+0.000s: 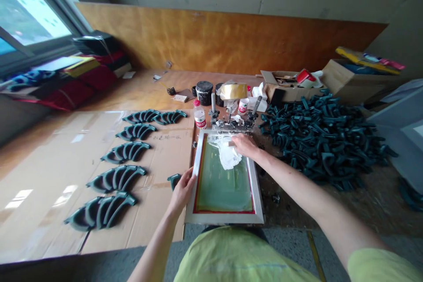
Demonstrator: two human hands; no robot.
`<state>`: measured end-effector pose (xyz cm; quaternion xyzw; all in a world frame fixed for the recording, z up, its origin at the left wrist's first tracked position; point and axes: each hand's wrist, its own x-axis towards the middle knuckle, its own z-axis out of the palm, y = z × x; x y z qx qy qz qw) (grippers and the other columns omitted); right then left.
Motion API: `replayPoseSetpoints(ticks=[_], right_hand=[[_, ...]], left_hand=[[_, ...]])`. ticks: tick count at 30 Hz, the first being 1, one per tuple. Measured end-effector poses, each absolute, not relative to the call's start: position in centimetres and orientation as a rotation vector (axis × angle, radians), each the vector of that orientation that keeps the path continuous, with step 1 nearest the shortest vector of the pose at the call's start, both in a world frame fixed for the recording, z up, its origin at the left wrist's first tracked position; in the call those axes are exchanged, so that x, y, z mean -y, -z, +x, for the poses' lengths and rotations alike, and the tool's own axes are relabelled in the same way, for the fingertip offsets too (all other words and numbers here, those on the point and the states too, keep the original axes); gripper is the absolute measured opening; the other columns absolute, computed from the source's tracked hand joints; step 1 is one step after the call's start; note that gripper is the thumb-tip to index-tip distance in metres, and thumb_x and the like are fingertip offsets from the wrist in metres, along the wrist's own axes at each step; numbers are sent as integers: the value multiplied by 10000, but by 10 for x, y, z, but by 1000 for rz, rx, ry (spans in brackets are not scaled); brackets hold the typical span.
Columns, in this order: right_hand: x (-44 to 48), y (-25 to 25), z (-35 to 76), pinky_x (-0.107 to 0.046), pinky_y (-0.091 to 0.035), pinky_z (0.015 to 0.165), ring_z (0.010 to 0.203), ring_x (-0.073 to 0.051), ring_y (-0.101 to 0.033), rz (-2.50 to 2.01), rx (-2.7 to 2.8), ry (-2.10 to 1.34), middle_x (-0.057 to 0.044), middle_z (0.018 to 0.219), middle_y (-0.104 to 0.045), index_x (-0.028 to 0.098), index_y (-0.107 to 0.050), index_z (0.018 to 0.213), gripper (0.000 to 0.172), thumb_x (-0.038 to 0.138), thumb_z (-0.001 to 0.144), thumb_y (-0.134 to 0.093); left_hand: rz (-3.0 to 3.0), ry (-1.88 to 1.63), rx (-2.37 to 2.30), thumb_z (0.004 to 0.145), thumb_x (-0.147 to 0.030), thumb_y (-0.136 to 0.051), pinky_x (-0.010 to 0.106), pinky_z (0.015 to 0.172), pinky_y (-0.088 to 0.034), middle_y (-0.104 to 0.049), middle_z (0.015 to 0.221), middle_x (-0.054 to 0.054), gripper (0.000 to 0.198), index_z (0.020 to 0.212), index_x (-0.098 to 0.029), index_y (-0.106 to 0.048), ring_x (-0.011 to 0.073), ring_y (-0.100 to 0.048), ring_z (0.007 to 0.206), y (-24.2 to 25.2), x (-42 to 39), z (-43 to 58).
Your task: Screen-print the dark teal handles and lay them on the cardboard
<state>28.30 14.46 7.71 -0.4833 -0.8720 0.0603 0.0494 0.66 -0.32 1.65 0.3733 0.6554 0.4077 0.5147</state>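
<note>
Cardboard sheeting (49, 185) covers the wooden bench (132, 92) to the left of the screen frame (224, 218), with dark green curved plastic parts (115, 179) laid out on it in rows. Handwriting on the cardboard near the frame is too small to read. To the right of the frame lies a big heap of similar dark green pieces (324, 141). Beyond that heap, an open cardboard box (291, 90) holds papers and red-and-white packets, but its exact contents are hard to tell.

The frame lies flat, its pale rails around green mesh (224, 189) with a red border. A crumpled white cloth (224, 152) lies on the mesh near the far rail. The right hand (244, 146) is open and pressed down on the cloth. The left hand (181, 189) is closed around the frame's near left rail.

Behind the frame stand a black-smeared tin (204, 92), a plastic bottle (199, 114) with a red cap and red label, and a small white jar (243, 105). Their labels are unreadable.
</note>
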Motion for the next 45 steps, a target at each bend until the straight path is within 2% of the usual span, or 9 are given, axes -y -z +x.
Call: replayPoseSetpoints(ticks=[6,11,16,21,25,28,35,41,45], right_hand=[[-104,-82,318,-264,-440,739,883,-185,-594,-956,2855,-335,-40,837,-677,196,-672,846,313,-30,715,-501],[-114,-85,309,-276,-442,736,840,-186,-587,-1128,2698,-357,-43,830,-668,195,-676,810,209,35,773,-547],[-89,-62,304,-324,-477,819,946,-214,-574,-1054,2623,-201,-99,939,-672,162,-674,965,319,-19,797,-472],[-102,-80,309,-293,-496,796,883,-187,-620,-1059,2599,-283,-41,937,-696,218,-683,1016,223,114,837,-602],[-155,-109,297,-301,-492,860,983,-195,-634,-1332,2403,-325,-24,1158,-672,308,-555,1319,546,212,802,-705],[-184,-124,304,-314,-493,849,997,-222,-633,-1501,2299,-239,-36,1203,-653,325,-486,1393,652,236,790,-717],[-164,-86,366,-315,-485,739,812,-210,-646,-1875,1894,-312,-61,890,-709,185,-652,1107,249,247,883,-562],[-101,-32,344,-334,-442,880,1010,-201,-588,-1513,2360,-545,-56,1057,-658,232,-616,1164,371,257,804,-703],[-72,-43,311,-336,-422,879,974,-198,-540,-1553,2337,-346,-53,969,-608,219,-668,994,146,246,851,-666]], left_hand=[[896,-991,-1574,683,-601,-682,307,633,-517,-721,818,55,673,1200,-171,-646,239,-663,745,-13,5,7],[940,-978,-1549,732,-608,-650,293,667,-517,-722,897,80,656,1201,-149,-632,237,-663,814,-10,5,6],[921,-945,-1508,749,-611,-636,279,630,-507,-710,824,56,693,1256,-143,-571,203,-649,724,-12,5,4],[869,-948,-1505,704,-628,-665,275,614,-508,-712,784,38,752,1270,-143,-564,199,-656,703,-39,6,9],[865,-914,-1477,674,-615,-701,271,566,-497,-714,760,24,812,1335,-174,-537,204,-664,670,-83,2,5],[954,-929,-1469,698,-641,-669,262,567,-492,-728,840,43,693,1205,-169,-643,205,-668,703,-118,-10,-3],[1079,-1380,-1297,794,-665,-528,279,621,-527,-723,975,108,553,956,-153,-661,216,-675,839,-175,-72,10],[989,-1522,-1241,820,-685,-474,222,559,-497,-717,846,64,555,1030,-185,-592,166,-674,742,-179,-91,27],[855,-1072,-1276,778,-662,-578,239,521,-507,-734,912,117,600,1099,-156,-618,186,-686,697,-125,-43,56]])
